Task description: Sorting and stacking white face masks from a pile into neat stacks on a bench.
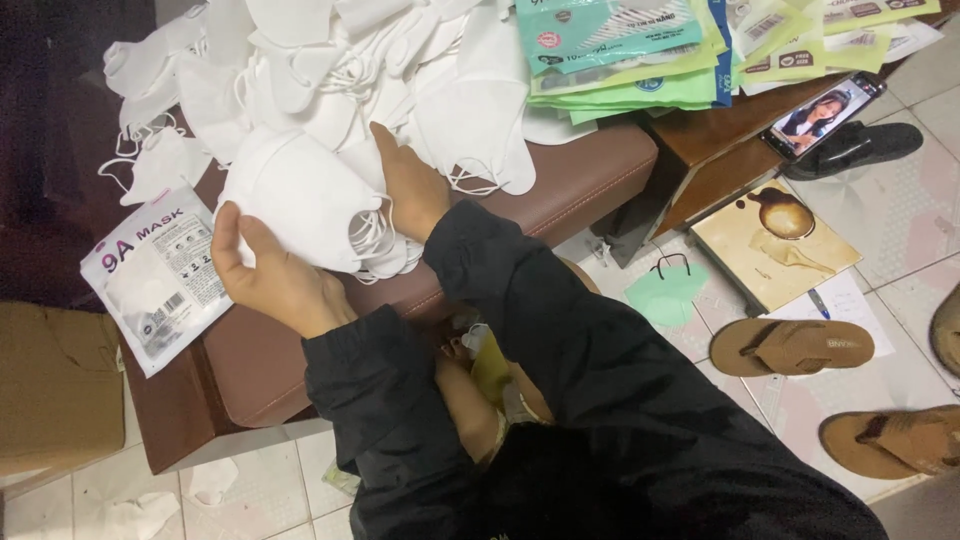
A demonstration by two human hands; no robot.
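The stack of white face masks (300, 200) sits between my two hands on the brown padded bench (560, 185), and I hold it that way so the folded edges line up and the ear loops hang together off the side at about 4 o'clock. My left hand (265, 275) cups the stack from 7 o'clock, thumb up along its left edge and fingers (225, 225) curled narrow against the fabric, so the stack is pinched rather than lying loose. My right hand (410, 185) presses flat on it from 2 o'clock, fingers closed together and partly hidden under the masks; I cannot tell whether they grip anything beneath. The loose heap of white masks (300, 70) lies at 12 o'clock, touching the stack, within easy reach. An empty mask pouch (155, 275) lies at 9 o'clock just beside my left hand, mouth toward me. Green printed pouches (640, 50) pile at 1 o'clock, well apart, beside a phone (825, 115).
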